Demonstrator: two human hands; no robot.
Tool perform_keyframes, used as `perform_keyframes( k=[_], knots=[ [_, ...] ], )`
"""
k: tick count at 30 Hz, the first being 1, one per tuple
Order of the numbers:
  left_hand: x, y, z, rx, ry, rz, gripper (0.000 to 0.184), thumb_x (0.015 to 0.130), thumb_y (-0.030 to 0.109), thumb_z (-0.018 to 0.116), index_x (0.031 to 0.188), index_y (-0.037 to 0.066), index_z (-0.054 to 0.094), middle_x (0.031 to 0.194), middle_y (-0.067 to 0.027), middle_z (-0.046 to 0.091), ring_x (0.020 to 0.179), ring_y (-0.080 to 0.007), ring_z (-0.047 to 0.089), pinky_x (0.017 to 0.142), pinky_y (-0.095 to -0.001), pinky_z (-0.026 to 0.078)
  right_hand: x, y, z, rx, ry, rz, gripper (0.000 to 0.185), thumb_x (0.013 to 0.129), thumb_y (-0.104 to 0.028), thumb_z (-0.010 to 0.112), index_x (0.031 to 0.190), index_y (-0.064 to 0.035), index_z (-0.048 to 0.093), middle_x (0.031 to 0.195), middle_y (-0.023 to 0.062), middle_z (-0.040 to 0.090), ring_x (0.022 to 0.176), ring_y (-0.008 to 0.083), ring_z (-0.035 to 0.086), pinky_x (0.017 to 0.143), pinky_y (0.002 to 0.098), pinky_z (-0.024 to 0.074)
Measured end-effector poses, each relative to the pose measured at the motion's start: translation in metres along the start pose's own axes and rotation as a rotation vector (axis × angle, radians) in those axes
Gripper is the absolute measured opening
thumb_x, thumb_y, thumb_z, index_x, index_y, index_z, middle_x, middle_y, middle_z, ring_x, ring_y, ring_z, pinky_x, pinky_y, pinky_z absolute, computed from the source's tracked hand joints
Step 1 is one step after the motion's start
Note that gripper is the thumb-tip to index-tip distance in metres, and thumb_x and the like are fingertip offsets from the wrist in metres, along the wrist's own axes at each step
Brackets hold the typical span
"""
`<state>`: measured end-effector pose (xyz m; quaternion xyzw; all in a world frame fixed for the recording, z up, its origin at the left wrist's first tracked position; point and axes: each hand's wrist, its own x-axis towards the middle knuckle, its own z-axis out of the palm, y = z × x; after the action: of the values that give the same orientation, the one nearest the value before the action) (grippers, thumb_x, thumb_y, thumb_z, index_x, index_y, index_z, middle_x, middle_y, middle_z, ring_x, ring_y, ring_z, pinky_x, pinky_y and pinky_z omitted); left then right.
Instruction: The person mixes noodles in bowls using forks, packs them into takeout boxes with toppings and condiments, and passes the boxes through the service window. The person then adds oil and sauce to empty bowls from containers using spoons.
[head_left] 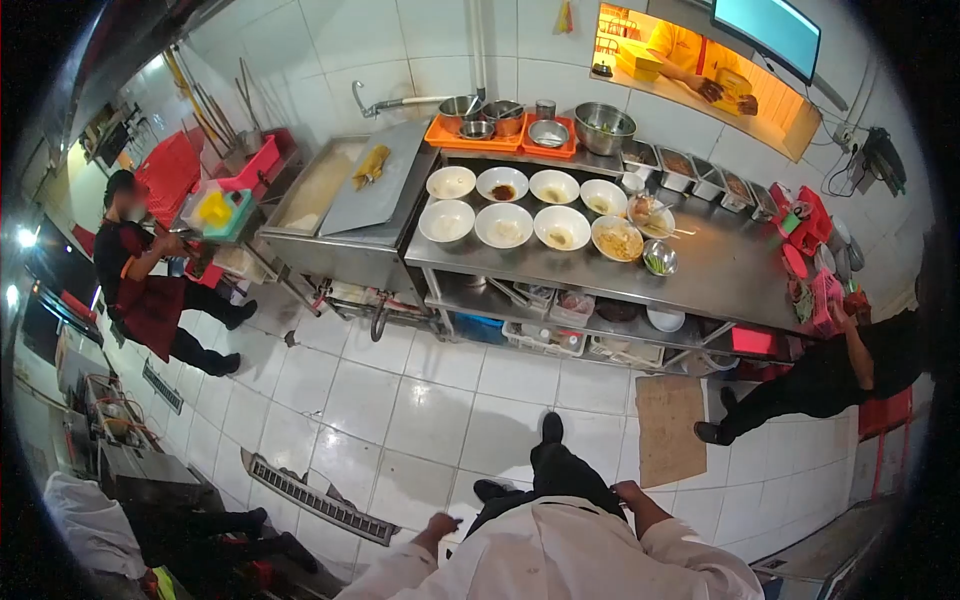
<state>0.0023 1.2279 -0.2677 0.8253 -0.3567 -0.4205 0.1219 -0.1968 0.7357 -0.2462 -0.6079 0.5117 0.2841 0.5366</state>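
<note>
My left hand hangs low at my side with its fingers curled; a small dark thing shows at the fingertips, too small to name. Beside my hip, my right hand hangs close to the dark trousers, its fingers mostly hidden. Neither hand touches the steel counter in front of me. Two rows of white bowls stand there, one with dark sauce and one with noodles. A small metal bowl of chopped greens sits by the front edge.
One person stands at the left, another at the counter's right end, and a third at lower left. Cardboard and a drain grate lie on the tiles. Orange trays hold pots. A sink adjoins the counter.
</note>
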Motion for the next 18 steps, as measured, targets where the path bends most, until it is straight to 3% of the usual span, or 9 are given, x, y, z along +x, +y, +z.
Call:
perform_keyframes(
  k=[3,4,6,8,10,13,15,16,18],
  knots=[
    [0.067,-0.029,-0.045,-0.101,0.183,0.095,0.05,0.094,0.053,0.05,0.083,0.011,0.074,0.089,-0.0148,0.071,0.086,-0.0358,0.067,0.081,-0.0518,0.051,0.003,-0.031,-0.003,0.182,0.025,0.09,0.022,0.088,-0.02,0.061,0.1,-0.0027,0.069,0.088,0.0107,0.067,0.076,0.0214,0.062,0.065,0.0394,0.0506],
    [0.102,-0.029,-0.054,0.197,0.134,-0.106,0.045,0.096,0.047,0.049,0.086,0.012,0.075,0.091,-0.0151,0.071,0.084,-0.0363,0.067,0.078,-0.0524,0.052,0.015,-0.037,-0.004,0.199,0.02,0.086,0.023,0.089,-0.02,0.06,0.101,-0.0021,0.069,0.09,0.0111,0.068,0.078,0.022,0.063,0.066,0.0398,0.051],
    [0.136,-0.021,-0.102,0.221,0.325,-0.053,0.035,0.098,0.034,0.052,0.089,0.006,0.07,0.081,-0.0157,0.07,0.074,-0.0343,0.068,0.071,-0.0499,0.054,0.032,-0.056,-0.004,0.241,0.022,0.075,0.023,0.088,-0.02,0.061,0.098,-0.0006,0.069,0.088,0.0111,0.07,0.075,0.0222,0.065,0.065,0.0396,0.0516],
    [0.162,0.016,-0.166,-0.644,0.43,-0.312,0.038,0.1,0.035,0.052,0.088,0.001,0.064,0.071,-0.0161,0.068,0.071,-0.0292,0.069,0.067,-0.0441,0.056,0.08,-0.065,-0.011,0.078,-0.014,-0.318,0.024,0.089,-0.022,0.062,0.088,0.0007,0.071,0.082,0.0105,0.07,0.067,0.0221,0.064,0.063,0.04,0.0516],
    [0.178,0.06,-0.222,-1.135,0.538,-0.195,0.036,0.103,0.033,0.048,0.095,0.0,0.061,0.074,-0.0149,0.067,0.073,-0.0248,0.069,0.067,-0.038,0.057,0.079,-0.151,-0.013,0.072,0.07,-0.291,0.029,0.09,-0.025,0.064,0.079,0.0014,0.07,0.077,0.0122,0.069,0.061,0.0231,0.063,0.063,0.0396,0.0514],
    [0.183,0.129,-0.297,-1.454,0.578,0.134,0.026,0.103,0.023,0.047,0.118,0.002,0.053,0.097,-0.017,0.067,0.09,-0.0265,0.068,0.082,-0.0371,0.055,0.088,-0.281,0.001,-0.28,0.301,-0.989,0.029,0.097,-0.021,0.056,0.084,0.0005,0.069,0.071,0.0159,0.064,0.064,0.0247,0.063,0.063,0.0399,0.049],
    [0.193,0.166,-0.347,-1.48,0.533,0.184,0.027,0.103,0.018,0.047,0.124,0.003,0.05,0.11,-0.0189,0.065,0.102,-0.0271,0.066,0.091,-0.0384,0.052,-0.003,-0.401,0.018,-0.11,0.137,-1.143,0.021,0.091,0.0,0.048,0.104,-0.0004,0.065,0.085,0.017,0.066,0.082,0.03,0.065,0.078,0.0383,0.0507],
    [0.208,0.176,-0.365,-1.495,0.516,0.276,0.04,0.103,0.031,0.045,0.131,0.004,0.048,0.121,-0.0181,0.061,0.113,-0.0269,0.06,0.098,-0.0392,0.048,-0.034,-0.445,0.026,-0.04,0.029,-1.348,0.039,0.078,0.011,0.044,0.11,-0.0011,0.063,0.105,0.0188,0.064,0.101,0.033,0.063,0.091,0.039,0.0489],
    [0.232,0.207,-0.408,-1.513,0.516,0.372,0.053,0.102,0.044,0.042,0.138,0.005,0.045,0.132,-0.0172,0.057,0.124,-0.0267,0.054,0.105,-0.0401,0.043,-0.088,-0.513,0.031,-0.095,-0.317,-1.67,0.043,0.079,0.001,0.046,0.12,0.0022,0.059,0.129,0.0206,0.054,0.127,0.0378,0.047,0.109,0.0435,0.0349]
  ],
)
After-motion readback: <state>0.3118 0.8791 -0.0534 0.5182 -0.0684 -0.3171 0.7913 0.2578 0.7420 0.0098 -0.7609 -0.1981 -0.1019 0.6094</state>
